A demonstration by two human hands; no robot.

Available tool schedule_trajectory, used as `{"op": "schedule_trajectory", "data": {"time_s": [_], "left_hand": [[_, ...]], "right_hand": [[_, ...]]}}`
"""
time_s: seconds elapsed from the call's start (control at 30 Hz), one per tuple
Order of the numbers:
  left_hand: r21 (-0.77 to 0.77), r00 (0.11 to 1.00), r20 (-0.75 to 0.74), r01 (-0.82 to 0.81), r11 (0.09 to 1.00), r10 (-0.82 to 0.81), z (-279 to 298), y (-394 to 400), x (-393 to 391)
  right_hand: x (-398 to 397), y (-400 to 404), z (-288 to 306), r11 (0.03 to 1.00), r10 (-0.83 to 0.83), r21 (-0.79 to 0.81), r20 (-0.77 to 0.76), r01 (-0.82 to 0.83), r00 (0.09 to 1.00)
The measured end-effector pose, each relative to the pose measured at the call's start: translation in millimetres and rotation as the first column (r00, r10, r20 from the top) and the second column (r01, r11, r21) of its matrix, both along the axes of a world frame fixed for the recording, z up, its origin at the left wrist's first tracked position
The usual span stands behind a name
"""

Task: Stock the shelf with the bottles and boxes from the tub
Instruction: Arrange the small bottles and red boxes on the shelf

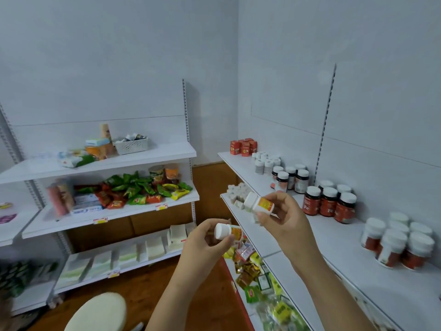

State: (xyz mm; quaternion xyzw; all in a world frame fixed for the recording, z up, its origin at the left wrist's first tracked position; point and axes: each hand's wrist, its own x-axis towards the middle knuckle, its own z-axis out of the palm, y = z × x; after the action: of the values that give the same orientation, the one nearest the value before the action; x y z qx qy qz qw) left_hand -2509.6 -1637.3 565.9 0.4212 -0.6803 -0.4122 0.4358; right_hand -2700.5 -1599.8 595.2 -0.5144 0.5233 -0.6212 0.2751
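Observation:
My left hand (210, 242) grips a small white bottle with an orange label (228, 231), cap pointing left, in front of the right-hand shelf. My right hand (281, 216) holds a second white bottle of the same kind (259, 203), tilted, cap to the upper left, just above the shelf's front edge. The top board of the right shelf (338, 244) carries red boxes (243, 146), small white bottles (265, 162), dark jars with white caps (292, 177), red jars (329, 204) and white-capped red bottles (398, 244). The tub is not in view.
Below the top board, a lower shelf holds loose yellow, green and red packets (257, 266). A second shelving unit (107, 163) on the left holds a white basket (130, 145), snack packets and white packs. A round cream stool (100, 311) stands on the wooden floor.

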Motion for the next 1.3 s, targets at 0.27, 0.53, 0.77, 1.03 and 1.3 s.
{"op": "schedule_trajectory", "data": {"time_s": [0.27, 0.53, 0.77, 1.03, 1.3], "left_hand": [[0.024, 0.999, -0.005, 0.041, 0.999, -0.041, -6.8, -120.1, 6.9], [0.086, 0.999, 0.001, 0.042, 0.995, -0.042, -29.4, -263.3, -14.1], [0.109, 1.0, 0.025, 0.005, 0.994, -0.008, -22.0, -416.4, -57.5], [0.166, 0.999, 0.03, 0.01, 0.986, -0.016, -42.4, -539.5, -91.6], [0.134, 0.984, 0.065, 0.155, 0.979, -0.165, -55.7, -662.9, -126.9]], "right_hand": [[13.6, -116.9, -20.4, 0.995, -0.061, 0.077, -0.013, 0.062, 0.998], [-10.7, -269.6, -41.9, 0.991, -0.09, 0.1, 0.014, 0.088, 0.996], [-54.3, -420.4, -45.3, 0.989, -0.099, 0.116, 0.049, 0.093, 0.994], [-92.4, -541.9, -55.6, 0.981, -0.135, 0.154, 0.106, 0.118, 0.985], [-127.6, -638.8, -67.5, 0.948, -0.297, 0.161, 0.142, 0.274, 0.944]]}}
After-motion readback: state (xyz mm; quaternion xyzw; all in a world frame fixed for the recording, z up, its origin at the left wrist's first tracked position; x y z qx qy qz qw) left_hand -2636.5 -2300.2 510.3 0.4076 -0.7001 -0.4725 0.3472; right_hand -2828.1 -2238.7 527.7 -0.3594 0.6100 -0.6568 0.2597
